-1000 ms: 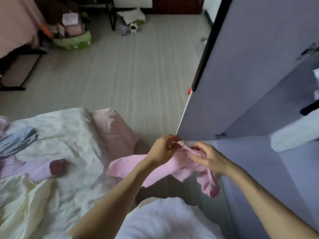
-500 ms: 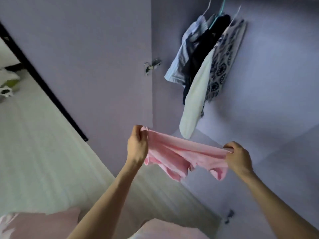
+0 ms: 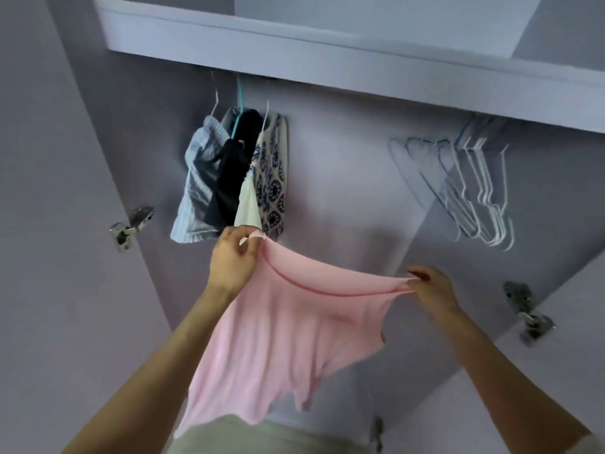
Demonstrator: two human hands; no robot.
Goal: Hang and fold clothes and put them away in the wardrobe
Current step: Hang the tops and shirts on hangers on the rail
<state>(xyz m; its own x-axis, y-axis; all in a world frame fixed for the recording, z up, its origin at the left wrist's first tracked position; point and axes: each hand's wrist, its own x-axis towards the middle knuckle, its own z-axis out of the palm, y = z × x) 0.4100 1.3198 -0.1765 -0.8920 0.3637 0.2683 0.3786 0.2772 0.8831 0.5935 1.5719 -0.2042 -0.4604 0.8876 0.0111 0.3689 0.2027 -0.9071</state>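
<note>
A pink garment hangs spread out in front of the open wardrobe. My left hand pinches its upper left corner and my right hand pinches the upper right corner, so the top hem is stretched between them. The rest of the cloth drapes down toward my body. Behind it, several clothes hang on hangers at the left of the rail. A bunch of empty white hangers hangs at the right.
A shelf board runs across above the rail. The left door and right door stand open, with metal hinges on both sides.
My view has tilted up from the bed and floor into the wardrobe. Both hands have lifted the pink garment and pulled it wider apart, so it now hangs open.
</note>
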